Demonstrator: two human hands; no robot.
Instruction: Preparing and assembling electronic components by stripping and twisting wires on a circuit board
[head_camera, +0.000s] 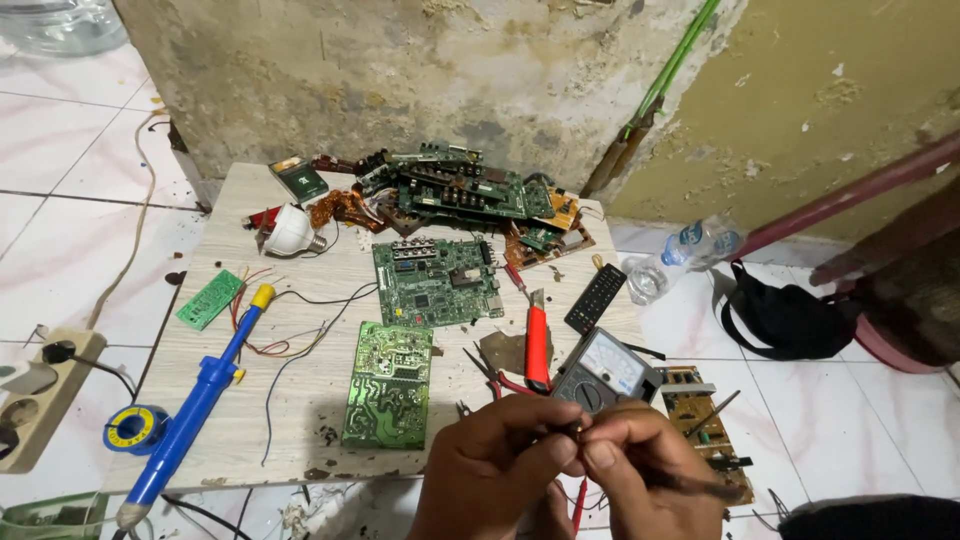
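Dark and slender, a probe-like tool (690, 484) lay in the right hand (640, 475), its long axis running nearly level from the fingertips out toward the lower right, its tip end pointing left to where both hands met. The right hand was closed around it, thumb and forefinger pinched together at the front. The left hand (495, 465) was curled shut too, its fingertips pressed against those of the right, pinching something too small to make out. Both hands hovered low in the view, over the near edge of a pale wooden surface (300, 400).

Just behind the hands sat an analogue multimeter (605, 370), tilted, its dial face up. Beside it lay a red-handled utility knife (537, 343), lengthwise away from the person, and small red-handled pliers (490, 375). A green circuit board (388, 383) lay to the left of these, solder side up, with a larger green board (437, 281) beyond it. A blue desoldering pump (195, 400) lay diagonally on the far left, yellow end pointing away. A brown circuit board (705, 425) rested on the tiled floor (850, 420) to the right.
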